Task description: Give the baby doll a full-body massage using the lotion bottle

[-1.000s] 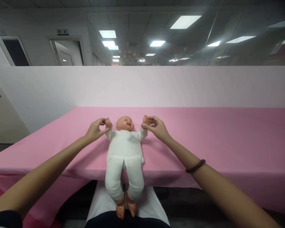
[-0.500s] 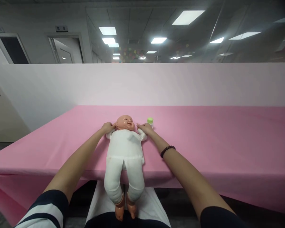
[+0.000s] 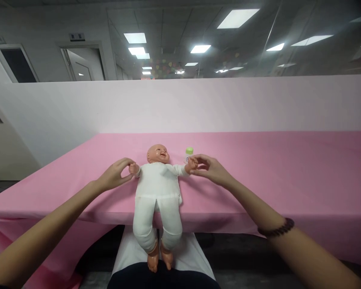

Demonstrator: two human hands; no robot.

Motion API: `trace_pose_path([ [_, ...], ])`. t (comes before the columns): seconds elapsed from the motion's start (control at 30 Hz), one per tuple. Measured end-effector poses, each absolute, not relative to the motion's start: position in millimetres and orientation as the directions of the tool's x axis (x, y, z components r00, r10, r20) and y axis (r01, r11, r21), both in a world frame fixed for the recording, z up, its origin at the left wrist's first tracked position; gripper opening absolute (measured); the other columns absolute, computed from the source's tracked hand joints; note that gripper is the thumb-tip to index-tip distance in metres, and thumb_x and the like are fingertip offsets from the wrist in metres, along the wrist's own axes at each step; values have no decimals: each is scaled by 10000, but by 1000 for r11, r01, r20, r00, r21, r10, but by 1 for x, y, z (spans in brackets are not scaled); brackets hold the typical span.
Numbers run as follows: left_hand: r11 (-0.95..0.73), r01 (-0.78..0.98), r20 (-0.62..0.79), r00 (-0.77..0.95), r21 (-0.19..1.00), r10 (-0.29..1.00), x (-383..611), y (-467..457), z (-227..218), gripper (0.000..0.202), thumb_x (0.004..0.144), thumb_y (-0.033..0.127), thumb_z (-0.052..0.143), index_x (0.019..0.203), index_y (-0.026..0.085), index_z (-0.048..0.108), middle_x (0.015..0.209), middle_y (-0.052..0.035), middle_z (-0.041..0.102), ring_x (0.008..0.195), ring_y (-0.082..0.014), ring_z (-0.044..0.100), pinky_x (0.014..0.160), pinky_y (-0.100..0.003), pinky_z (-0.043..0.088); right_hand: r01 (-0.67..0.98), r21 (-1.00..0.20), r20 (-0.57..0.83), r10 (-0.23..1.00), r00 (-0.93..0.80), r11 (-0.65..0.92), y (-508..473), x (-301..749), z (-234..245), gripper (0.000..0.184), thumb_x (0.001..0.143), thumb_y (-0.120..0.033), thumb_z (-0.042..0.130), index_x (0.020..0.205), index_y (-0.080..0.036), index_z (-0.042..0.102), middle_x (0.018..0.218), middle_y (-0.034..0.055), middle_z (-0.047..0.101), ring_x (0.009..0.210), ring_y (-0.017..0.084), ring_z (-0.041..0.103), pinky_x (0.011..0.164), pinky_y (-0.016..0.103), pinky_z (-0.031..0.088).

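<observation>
A baby doll [image 3: 158, 180] in white clothes lies on its back, its arms spread to the sides and its legs hanging over the table's front edge. On the left, the thumb and fingers of my left hand [image 3: 116, 173] curve round one small doll hand. My right hand [image 3: 212, 169] pinches the doll's other hand [image 3: 191, 164] between thumb and fingers, with that arm stretched outward. Just behind the doll's outstretched arm stands a small bottle with a green cap [image 3: 189, 151], its lower part partly hidden.
A pink cloth [image 3: 273, 176] covers the table and hangs over its front. Behind it rises a white partition [image 3: 198, 104] with glass above. My lap in white [image 3: 129, 249] is under the doll's feet. A door [image 3: 6, 148] stands at the far left.
Both my hands have moved outward and slightly down from beside the doll's head, drawing its arms from a bent, raised pose out to the sides. The doll's body stays in place.
</observation>
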State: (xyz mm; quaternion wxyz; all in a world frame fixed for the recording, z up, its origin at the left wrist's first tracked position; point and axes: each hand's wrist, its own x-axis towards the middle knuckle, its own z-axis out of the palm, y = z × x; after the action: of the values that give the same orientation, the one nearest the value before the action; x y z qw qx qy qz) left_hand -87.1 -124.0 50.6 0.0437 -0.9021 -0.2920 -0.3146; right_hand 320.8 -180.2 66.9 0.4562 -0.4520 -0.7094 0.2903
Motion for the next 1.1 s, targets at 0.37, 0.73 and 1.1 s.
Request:
trace_pose_path([
  [0.37, -892, 318, 357, 913, -321, 197, -90, -165, 30, 220, 924, 39, 463, 827, 212, 560, 962, -58, 702, 794, -164, 605, 771, -322, 499, 567, -532, 436, 778, -453, 629, -234, 307, 14, 262, 804, -65, 540, 969, -243, 638, 948, 34, 689, 916, 217, 621, 866, 394, 494],
  [0.73, -684, 569, 708, 234, 456, 666, -57, -96, 65, 270, 839, 396, 678, 1014, 197, 625, 994, -68, 698, 920, -205, 653, 856, -344, 527, 250, -873, 434, 901, 11, 418, -150, 300, 67, 447, 738, -408, 808, 1119, -200, 704, 1125, 86, 728, 1044, 254, 676, 896, 402, 556],
  [1.1, -89, 656, 150, -38, 749, 988, -14, -13, 27, 313, 925, 455, 637, 1027, 165, 694, 1078, -79, 704, 1016, -247, 672, 877, -398, 554, 487, -873, 101, 962, 255, -38, -47, 268, 27, 276, 805, -332, 720, 595, -162, 658, 539, 54, 635, 653, 203, 659, 612, 265, 469],
])
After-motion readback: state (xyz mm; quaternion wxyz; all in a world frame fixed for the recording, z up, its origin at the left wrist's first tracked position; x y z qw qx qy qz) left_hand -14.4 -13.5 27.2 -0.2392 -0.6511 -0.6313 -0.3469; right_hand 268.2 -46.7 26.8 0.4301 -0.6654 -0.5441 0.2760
